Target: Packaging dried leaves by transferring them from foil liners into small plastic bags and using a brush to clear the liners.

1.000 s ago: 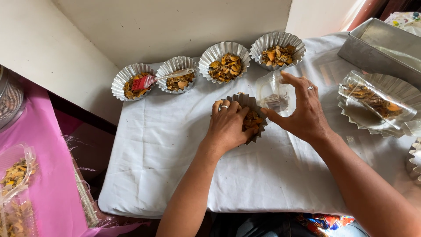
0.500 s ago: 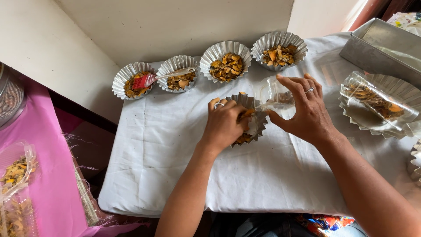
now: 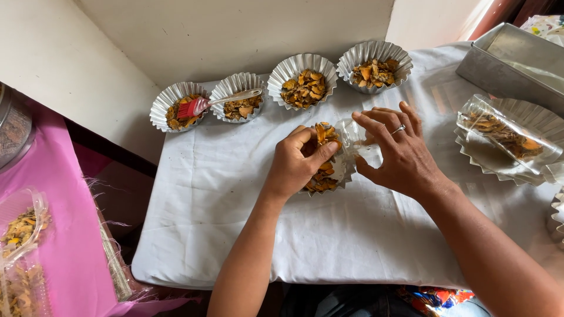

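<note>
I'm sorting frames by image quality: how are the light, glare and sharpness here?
Head view: soft daylight, brightest at the upper right; mild glare on the clear bag by the right hand; the left hand and foil cup of chips are sharp; soft shadows lie under both hands; the wide lens bows the frame edges.

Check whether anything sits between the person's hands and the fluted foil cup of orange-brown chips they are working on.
Nothing visible does. The left hand is already on the foil cup, fingers in its chips. The right hand holds a clear plastic bag right against the cup's far side. The four filled cups lie behind, apart.
</note>
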